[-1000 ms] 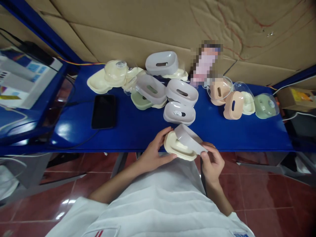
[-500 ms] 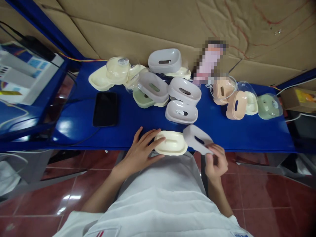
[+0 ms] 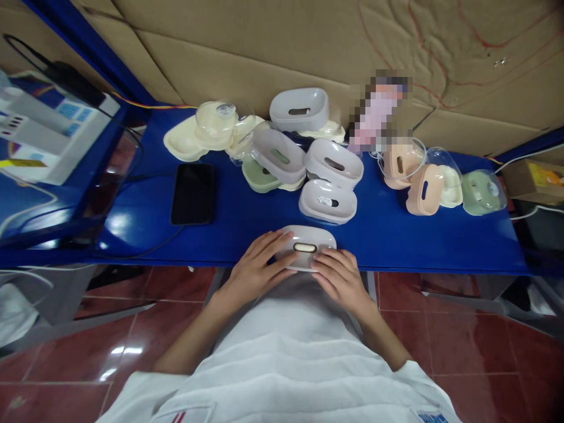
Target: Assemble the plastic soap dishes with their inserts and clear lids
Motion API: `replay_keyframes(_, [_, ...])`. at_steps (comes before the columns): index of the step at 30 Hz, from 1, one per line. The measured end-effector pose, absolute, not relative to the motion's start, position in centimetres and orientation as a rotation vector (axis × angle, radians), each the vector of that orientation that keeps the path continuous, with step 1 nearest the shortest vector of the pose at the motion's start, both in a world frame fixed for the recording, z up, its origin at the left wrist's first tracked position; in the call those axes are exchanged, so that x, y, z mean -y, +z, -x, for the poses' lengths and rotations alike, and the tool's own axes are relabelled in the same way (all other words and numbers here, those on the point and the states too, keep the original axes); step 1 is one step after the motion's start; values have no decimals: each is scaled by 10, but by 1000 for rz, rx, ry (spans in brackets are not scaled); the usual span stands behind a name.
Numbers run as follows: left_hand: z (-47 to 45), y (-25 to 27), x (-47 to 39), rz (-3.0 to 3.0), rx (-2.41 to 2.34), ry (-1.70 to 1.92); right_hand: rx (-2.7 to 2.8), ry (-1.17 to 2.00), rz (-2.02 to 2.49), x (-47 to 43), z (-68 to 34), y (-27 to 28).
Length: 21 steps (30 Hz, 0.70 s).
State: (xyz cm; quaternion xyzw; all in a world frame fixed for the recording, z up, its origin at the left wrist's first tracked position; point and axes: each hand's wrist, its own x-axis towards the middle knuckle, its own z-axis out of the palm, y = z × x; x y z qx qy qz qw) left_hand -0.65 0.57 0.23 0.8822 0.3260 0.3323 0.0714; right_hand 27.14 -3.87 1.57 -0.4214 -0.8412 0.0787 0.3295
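Observation:
A light grey oval soap dish [image 3: 307, 234] with a slot in its floor lies at the front edge of the blue table. Through that slot the raised cream-coloured ridge [image 3: 305, 248] of the base shows; the dish covers the rest of that base. My left hand [image 3: 258, 265] holds the dish's left end, fingers over the rim and thumb at the near side. On the right end, my right hand [image 3: 346, 279] presses with its fingers over the rim. Just beyond stands another grey soap dish [image 3: 312, 202] with a sticker inside.
More grey dishes [image 3: 299, 108] are piled with cream and green parts at the back. A black phone-like device [image 3: 192, 194] lies on the left. Peach dishes [image 3: 423, 191] and a green covered one [image 3: 483, 192] stand on the right. White equipment [image 3: 66, 141] sits at far left.
My right hand has brought the grey dish left and laid it over the cream base. My left hand now touches the dish too.

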Motion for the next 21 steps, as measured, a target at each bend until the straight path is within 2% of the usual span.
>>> replay_keyframes(4, [6, 4, -8, -2589, -926, 943, 2298, 198, 1066, 33, -282, 17])
replay_keyframes(7, [5, 6, -9, -2539, -929, 916, 2225, 42, 1112, 8, -313, 28])
replay_keyframes(12, [5, 12, -8, -2484, -886, 935, 1597, -448, 1758, -95, -403, 61])
replay_keyframes(17, [6, 16, -10, -2396, -875, 943, 1401, -460, 2203, -174, -494, 86])
replay_keyframes(21, [6, 15, -10, -2355, -858, 982, 1390, -485, 2188, -198, -546, 89])
